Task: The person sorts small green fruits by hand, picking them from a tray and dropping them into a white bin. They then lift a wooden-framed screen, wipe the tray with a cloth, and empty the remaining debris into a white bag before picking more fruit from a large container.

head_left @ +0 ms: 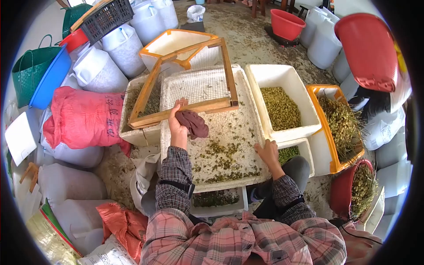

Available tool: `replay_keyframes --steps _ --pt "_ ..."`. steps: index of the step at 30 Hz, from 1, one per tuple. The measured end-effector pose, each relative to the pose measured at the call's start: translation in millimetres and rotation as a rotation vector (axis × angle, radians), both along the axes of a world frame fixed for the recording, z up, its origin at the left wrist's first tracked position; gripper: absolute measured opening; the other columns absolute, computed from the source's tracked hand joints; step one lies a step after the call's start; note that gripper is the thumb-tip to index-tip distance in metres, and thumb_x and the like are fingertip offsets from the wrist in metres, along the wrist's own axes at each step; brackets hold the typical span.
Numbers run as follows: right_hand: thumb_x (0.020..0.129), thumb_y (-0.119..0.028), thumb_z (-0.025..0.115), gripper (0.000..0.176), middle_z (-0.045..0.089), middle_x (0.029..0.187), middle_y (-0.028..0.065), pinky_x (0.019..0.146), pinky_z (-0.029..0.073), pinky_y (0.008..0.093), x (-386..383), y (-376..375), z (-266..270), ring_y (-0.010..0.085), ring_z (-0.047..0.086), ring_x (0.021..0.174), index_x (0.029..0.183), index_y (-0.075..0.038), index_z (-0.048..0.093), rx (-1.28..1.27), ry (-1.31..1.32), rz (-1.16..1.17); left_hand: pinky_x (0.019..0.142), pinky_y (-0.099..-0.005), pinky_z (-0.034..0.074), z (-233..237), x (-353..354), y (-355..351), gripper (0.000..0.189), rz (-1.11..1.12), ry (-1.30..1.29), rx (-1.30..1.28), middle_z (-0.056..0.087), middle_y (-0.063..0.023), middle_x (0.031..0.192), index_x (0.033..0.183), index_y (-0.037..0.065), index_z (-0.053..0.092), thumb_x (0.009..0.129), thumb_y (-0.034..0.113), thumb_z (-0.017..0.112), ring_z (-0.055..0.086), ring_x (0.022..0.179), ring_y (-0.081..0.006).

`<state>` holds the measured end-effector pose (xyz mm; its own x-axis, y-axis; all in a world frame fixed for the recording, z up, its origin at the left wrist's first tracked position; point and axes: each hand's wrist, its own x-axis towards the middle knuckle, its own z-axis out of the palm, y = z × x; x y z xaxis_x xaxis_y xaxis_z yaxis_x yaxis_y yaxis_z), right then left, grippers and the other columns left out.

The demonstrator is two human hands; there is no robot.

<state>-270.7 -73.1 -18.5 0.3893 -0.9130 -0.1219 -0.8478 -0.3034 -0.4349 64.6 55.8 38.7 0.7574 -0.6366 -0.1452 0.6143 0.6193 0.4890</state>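
Over the white foam tray, I see left hand fingers clamped on a brown cloth at its far end, right hand fingers curled over its right rim.

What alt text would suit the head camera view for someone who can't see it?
A person's left hand holds a dark cloth by a wooden-framed sieve, while the right hand rests on the rim of a white foam tray scattered with green bits. Boxes of green beans stand alongside.
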Motion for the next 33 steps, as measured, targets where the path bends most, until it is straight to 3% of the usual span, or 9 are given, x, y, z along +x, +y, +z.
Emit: replay_keyframes --steps 4,6,10,16,19,22,24,28,33 --pt "0.081 -0.041 0.068 0.068 0.054 0.113 0.0257 0.085 0.047 0.0461 17.8 2.1 25.3 0.0364 0.055 0.1 0.126 0.006 0.045 -0.527 -0.239 0.115 0.082 -0.0435 0.055 -12.6 -7.7 -4.4 0.064 0.0 0.018 0.007 0.054 -0.0137 0.126 0.142 0.005 0.034 0.084 0.008 0.059 0.059 0.105 -0.0283" --pt "0.084 -0.04 0.068 0.071 0.048 0.12 0.0257 0.085 0.049 0.0434 39.5 -1.4 44.1 0.034 0.054 0.104 0.13 0.006 0.039 -0.035 -0.634 0.156 0.084 -0.0439 0.054 -9.9 -11.1 -2.2 0.064 -0.04 0.099 0.082 0.054 -0.0132 0.126 0.142 0.007 0.034 0.085 0.009 0.061 0.058 0.106 -0.0279" --pt "0.091 -0.039 0.061 0.065 0.043 0.124 0.0253 0.091 0.051 0.0452 99.7 -16.6 80.7 0.0354 0.053 0.111 0.132 0.003 0.034 1.303 -1.246 -0.088 0.084 -0.0443 0.055 -12.2 -10.3 -2.5 0.06 -0.044 0.172 0.086 0.055 -0.0135 0.121 0.139 0.008 0.039 0.084 0.01 0.065 0.06 0.101 -0.0286" --pt "0.092 -0.029 0.061 0.048 0.045 0.12 0.0239 0.097 0.049 0.0516 135.9 -29.4 83.1 0.0389 0.051 0.114 0.121 0.001 0.039 1.297 -1.348 -0.073 0.079 -0.049 0.057 2.7 -7.6 4.8 0.049 -0.149 0.238 0.149 0.059 -0.0195 0.11 0.123 -0.002 0.046 0.084 0.017 0.07 0.063 0.094 -0.0312" --pt "0.091 -0.024 0.061 0.045 0.043 0.117 0.0238 0.097 0.048 0.0537 130.3 -33.3 78.0 0.041 0.05 0.112 0.119 0.002 0.039 1.326 -1.325 -0.118 0.081 -0.0475 0.056 17.9 -21.0 26.8 0.054 -0.319 0.207 0.416 0.06 -0.0229 0.107 0.122 -0.007 0.044 0.085 0.021 0.071 0.063 0.095 -0.0303" --pt "0.09 -0.015 0.059 0.039 0.04 0.117 0.0247 0.098 0.047 0.0559 125.9 -41.4 67.2 0.0428 0.048 0.112 0.116 0.004 0.037 1.393 -1.338 -0.085 0.083 -0.0443 0.055 41.0 -34.6 67.3 0.049 -0.554 0.14 0.362 0.062 -0.0198 0.107 0.121 -0.005 0.049 0.085 0.02 0.07 0.064 0.096 -0.0286" --pt "0.089 -0.008 0.055 0.035 0.037 0.118 0.0258 0.099 0.046 0.0571 124.9 -45.0 59.3 0.0442 0.046 0.113 0.115 0.006 0.035 1.436 -1.351 -0.117 0.082 -0.0396 0.055 50.1 -21.4 106.0 0.037 -0.496 -0.058 0.302 0.065 -0.0144 0.107 0.116 -0.002 0.057 0.086 0.018 0.068 0.064 0.093 -0.0249" --pt "0.084 0.009 0.042 0.033 0.031 0.119 0.0279 0.1 0.048 0.056 126.1 -51.4 67.7 0.0464 0.046 0.111 0.114 0.012 0.029 1.47 -1.293 -0.253 0.075 -0.0353 0.055 75.4 7.3 162.9 0.024 0.021 -0.135 0.386 0.066 -0.0078 0.096 0.108 0.002 0.063 0.087 0.014 0.065 0.063 0.084 -0.0183" --pt "0.082 0.015 0.037 0.039 0.032 0.117 0.0294 0.095 0.054 0.0481 125.6 -46.9 56.4 0.0436 0.051 0.108 0.118 0.018 0.024 1.367 -1.213 -0.221 0.077 -0.03 0.052 101.4 49.3 150.8 0.019 0.34 -0.239 0.31 0.065 -0.0058 0.091 0.104 0.001 0.064 0.087 0.011 0.065 0.061 0.083 -0.016"
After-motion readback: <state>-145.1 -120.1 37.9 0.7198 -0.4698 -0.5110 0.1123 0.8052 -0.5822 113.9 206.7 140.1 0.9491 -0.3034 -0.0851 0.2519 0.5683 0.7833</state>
